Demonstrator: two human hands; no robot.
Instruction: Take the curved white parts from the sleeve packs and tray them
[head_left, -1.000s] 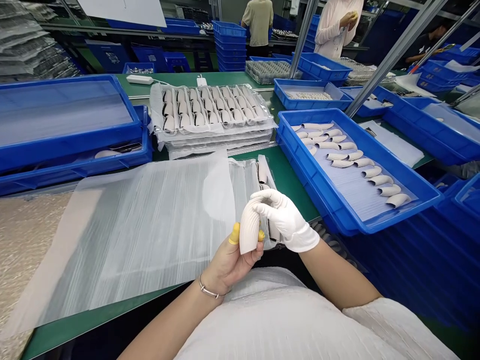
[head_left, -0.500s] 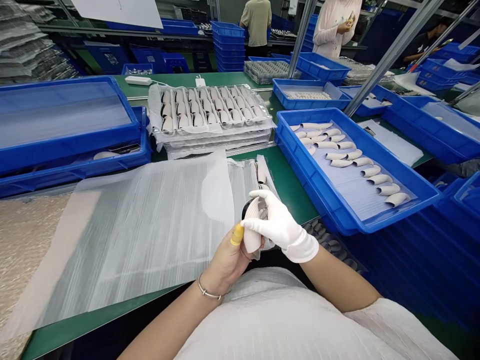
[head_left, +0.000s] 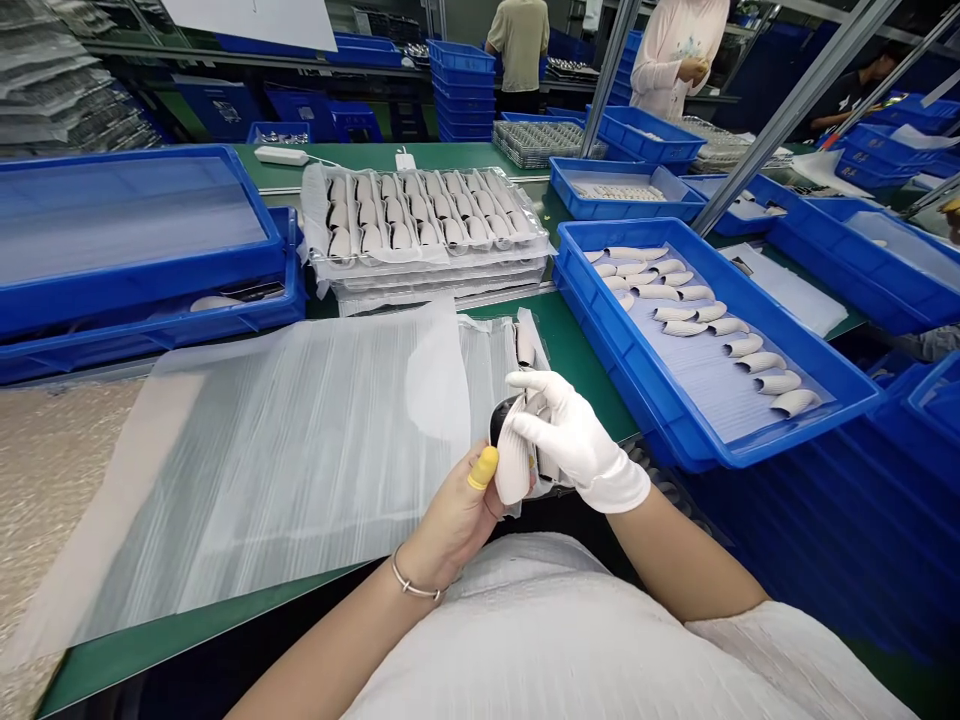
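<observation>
A cream, ribbed, curved shell-like piece (head_left: 513, 468) is held upright between my two hands, with a glossy black part (head_left: 501, 420) showing at its upper left. My left hand (head_left: 469, 505), bare but for a yellow finger cot (head_left: 483, 468) on the thumb, grips it from below and the left; its other fingers are mostly hidden behind the piece. In a white glove, my right hand (head_left: 566, 435) pinches its upper right side with thumb and fingers. Beneath the hands lies a tray of similar pieces (head_left: 525, 345), largely covered by a translucent sheet (head_left: 315, 450).
Stacked trays of similar pieces (head_left: 427, 225) stand behind the sheet. A blue bin (head_left: 840, 415) to the right holds several loose ribbed pieces (head_left: 742, 345). More blue bins (head_left: 135, 275) sit at left. A metal post (head_left: 780, 120) slants up at right. Co-workers (head_left: 679, 60) stand farther back.
Both hands and the ribbed piece have shifted slightly right in view. The piece is turned a little, so more of the black part shows. Both hands keep their hold.
</observation>
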